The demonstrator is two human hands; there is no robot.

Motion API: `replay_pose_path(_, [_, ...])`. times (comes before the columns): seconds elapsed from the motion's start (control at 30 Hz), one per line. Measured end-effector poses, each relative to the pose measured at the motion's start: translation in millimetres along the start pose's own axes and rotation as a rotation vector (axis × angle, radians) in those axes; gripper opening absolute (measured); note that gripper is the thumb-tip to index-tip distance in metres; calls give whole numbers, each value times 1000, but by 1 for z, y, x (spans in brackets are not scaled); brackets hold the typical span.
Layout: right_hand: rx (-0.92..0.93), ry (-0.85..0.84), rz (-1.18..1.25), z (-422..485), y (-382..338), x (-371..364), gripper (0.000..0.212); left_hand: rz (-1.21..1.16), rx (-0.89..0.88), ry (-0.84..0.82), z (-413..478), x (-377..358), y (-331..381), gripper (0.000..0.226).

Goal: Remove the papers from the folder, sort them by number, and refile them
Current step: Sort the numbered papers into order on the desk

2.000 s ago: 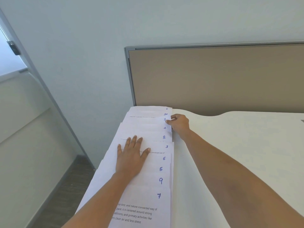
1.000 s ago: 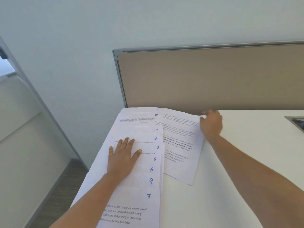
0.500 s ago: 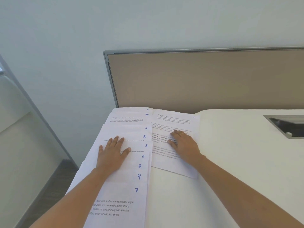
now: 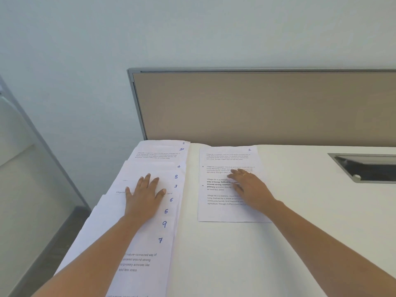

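Note:
Several printed papers [image 4: 147,213] lie fanned in an overlapping column along the left edge of the white table [image 4: 246,254]. Blue handwritten numbers show at their right corners: 2, 10, 4, 8, 3, 6, 5, 9, 7 from far to near. My left hand [image 4: 144,196] rests flat on this fan, fingers straight, about level with sheets 8 to 6. The sheet numbered 1 [image 4: 222,209] lies alone, flat and square, to the right of the fan. My right hand [image 4: 249,189] lies flat on its middle, fingers extended. No folder is visible.
A tan partition panel [image 4: 257,108] with a grey frame stands along the table's far edge. A recessed metal cable tray [image 4: 364,168] sits in the tabletop at the far right. The table's left edge drops off beside the fan, with floor below.
My right hand pulled sheet 1 out of the fan, carried it right and laid it flat on the table, then slid it farther right and squared it. The left hand stayed on the fan.

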State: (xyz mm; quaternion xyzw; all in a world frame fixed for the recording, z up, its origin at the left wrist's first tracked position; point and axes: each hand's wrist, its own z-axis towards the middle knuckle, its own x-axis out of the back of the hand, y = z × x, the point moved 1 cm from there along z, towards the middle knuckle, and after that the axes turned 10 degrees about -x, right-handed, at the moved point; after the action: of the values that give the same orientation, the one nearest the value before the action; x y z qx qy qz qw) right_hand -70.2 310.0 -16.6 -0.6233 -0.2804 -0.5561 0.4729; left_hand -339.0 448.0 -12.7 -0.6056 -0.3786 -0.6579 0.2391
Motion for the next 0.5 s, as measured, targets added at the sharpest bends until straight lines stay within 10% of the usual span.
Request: replay_pose_path(0.5, [-97,-22,148,-18,-32,-27,50,-4,14,5,-11,-7,17,55])
